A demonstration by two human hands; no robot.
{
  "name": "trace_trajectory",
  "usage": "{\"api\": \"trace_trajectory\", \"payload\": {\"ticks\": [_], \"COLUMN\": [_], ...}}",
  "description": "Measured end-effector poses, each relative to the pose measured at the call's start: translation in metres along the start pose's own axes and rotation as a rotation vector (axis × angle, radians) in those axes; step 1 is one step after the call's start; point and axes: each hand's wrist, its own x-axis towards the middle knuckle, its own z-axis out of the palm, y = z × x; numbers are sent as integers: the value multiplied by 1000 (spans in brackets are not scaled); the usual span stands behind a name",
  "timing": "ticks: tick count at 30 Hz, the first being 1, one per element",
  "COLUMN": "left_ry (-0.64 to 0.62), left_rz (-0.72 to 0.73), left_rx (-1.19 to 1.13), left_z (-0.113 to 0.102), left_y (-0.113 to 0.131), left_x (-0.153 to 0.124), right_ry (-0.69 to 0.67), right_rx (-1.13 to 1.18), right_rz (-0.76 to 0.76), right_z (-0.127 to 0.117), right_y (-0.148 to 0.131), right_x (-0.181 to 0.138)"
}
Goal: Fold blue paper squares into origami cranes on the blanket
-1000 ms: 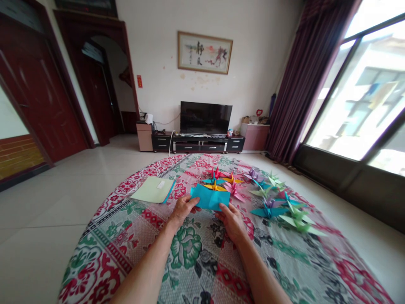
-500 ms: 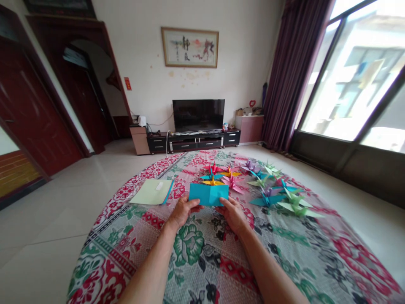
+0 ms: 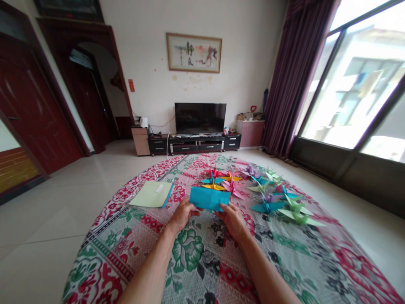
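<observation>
A blue sheet of folded paper (image 3: 209,199), a wide rectangle with a faint crease near its middle, is held up over the table. My left hand (image 3: 184,214) grips its lower left corner between thumb and fingers. On the lower right corner, my right hand (image 3: 233,216) pinches it the same way. Just beyond the paper stand several folded paper cranes, among them a yellow crane (image 3: 213,185) and a pink crane (image 3: 232,185). To the right are more cranes, including a blue crane (image 3: 268,205) and a light green crane (image 3: 299,214).
A stack of pale green and blue paper (image 3: 151,194) with a small white piece on top lies to the left. The round table wears a flowered cloth (image 3: 188,249). Across the floor stand a television (image 3: 200,118) and a low black cabinet (image 3: 190,146).
The blue paper has tipped slightly, and its top edge now slopes down to the right. Both hands still hold it. The whole view has shifted a little.
</observation>
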Motion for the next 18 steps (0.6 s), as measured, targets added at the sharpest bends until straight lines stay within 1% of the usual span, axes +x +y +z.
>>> {"api": "trace_trajectory", "payload": {"ticks": [7, 13, 18], "left_ry": [47, 227, 291], "left_rz": [11, 105, 103], "left_rx": [80, 93, 72], "left_z": [-1, 5, 5], "left_y": [-7, -3, -1], "left_x": [5, 4, 5], "right_ry": [1, 50, 70], "right_rx": [9, 32, 22], "right_rz": [-27, -17, -22], "right_z": [-1, -2, -2], "right_y": [2, 4, 5], "right_x": [3, 4, 5]}}
